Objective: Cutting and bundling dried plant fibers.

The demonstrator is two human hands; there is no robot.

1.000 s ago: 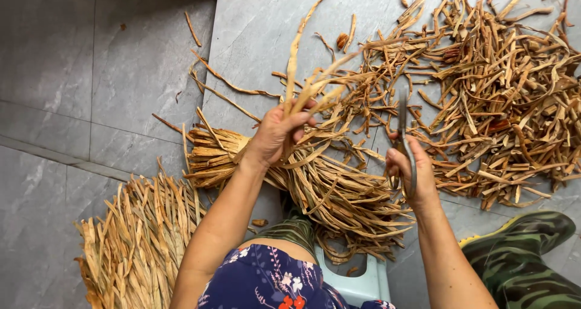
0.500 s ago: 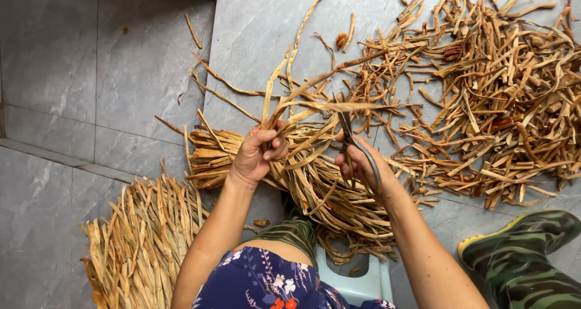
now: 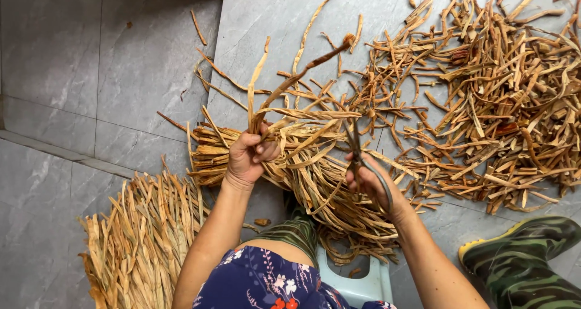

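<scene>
My left hand grips a small bunch of dried brown plant strips that stick up and fan out over the floor. My right hand holds a pair of metal scissors, their blades pointing up into the strips right of the bunch. Between and below both hands lies a thick bundle of long dried strips, laid across the floor in front of my knees.
A wide heap of short cut brown pieces covers the grey tiled floor at the right. A pile of pale dried strips lies at the lower left. A camouflage rubber boot and a pale plastic stool are at the bottom.
My right hand has moved left with the scissors, from beside the heap to the held strips. My left hand has drawn back toward me and closed tighter on the bunch.
</scene>
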